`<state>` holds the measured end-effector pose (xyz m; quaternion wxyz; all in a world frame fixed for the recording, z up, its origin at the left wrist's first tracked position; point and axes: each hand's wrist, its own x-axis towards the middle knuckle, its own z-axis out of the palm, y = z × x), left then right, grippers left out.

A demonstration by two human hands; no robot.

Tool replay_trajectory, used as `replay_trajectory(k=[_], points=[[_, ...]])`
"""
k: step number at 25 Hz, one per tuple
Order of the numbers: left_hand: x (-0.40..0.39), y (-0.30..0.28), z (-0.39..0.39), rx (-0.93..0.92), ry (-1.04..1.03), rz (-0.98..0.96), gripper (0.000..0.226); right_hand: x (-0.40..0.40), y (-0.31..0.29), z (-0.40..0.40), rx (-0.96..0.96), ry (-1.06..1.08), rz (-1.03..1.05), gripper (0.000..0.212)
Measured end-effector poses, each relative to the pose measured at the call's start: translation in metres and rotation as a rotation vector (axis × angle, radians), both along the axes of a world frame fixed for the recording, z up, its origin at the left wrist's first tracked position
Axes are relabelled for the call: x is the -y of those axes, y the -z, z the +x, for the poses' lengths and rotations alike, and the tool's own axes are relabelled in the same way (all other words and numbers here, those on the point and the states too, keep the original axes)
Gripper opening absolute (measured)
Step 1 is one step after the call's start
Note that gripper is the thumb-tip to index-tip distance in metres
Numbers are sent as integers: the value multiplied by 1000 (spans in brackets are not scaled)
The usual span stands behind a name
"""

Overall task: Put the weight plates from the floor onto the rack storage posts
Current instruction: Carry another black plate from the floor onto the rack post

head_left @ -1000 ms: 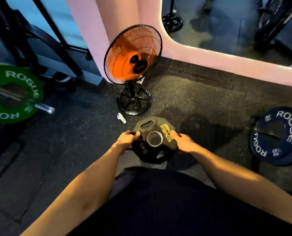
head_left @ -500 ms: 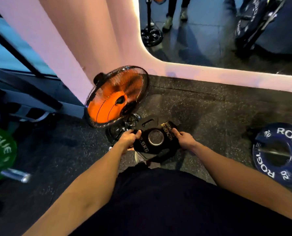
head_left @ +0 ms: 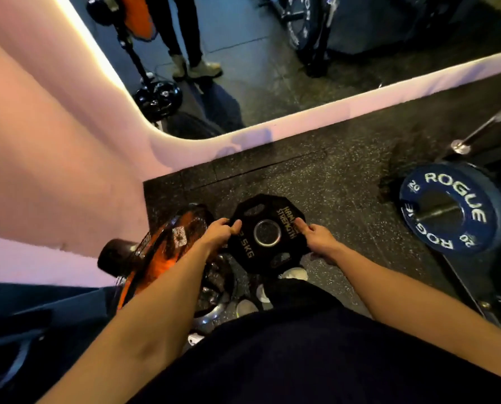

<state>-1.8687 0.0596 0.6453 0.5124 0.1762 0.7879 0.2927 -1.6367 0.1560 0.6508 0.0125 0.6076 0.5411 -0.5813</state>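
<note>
— Carrying, I'd say: the black plate (head_left: 268, 233) is held face-up in front of the body, above the floor (head_left: 316, 182). The left hand (head_left: 220, 231) grips its left rim, fingers curled under and thumb on top; the right hand (head_left: 316, 237) pinches the right rim the same way.

— And next?

— Finding a storage post; none shows here, so a turn seems called for, then lining the centre hole up with a post.

— Room to turn?

— Tight on the left: the orange fan (head_left: 161, 252) sits just beside the left wrist, with the pink wall (head_left: 53, 170) behind it. Far right, the blue Rogue plate (head_left: 450, 208) on its bar stands well apart. Speckled floor ahead looks open.
</note>
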Motion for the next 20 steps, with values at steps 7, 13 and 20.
replay_trajectory(k=[7,13,20], points=[[-148,-4,25,90,294,-39,36,-66,1,43,-38,343,21,57],[-227,-4,83,141,585,-78,34,-73,-3,92,2,608,-16,54],[-299,-7,152,98,966,-183,57,-59,1,119,60,1038,29,47]])
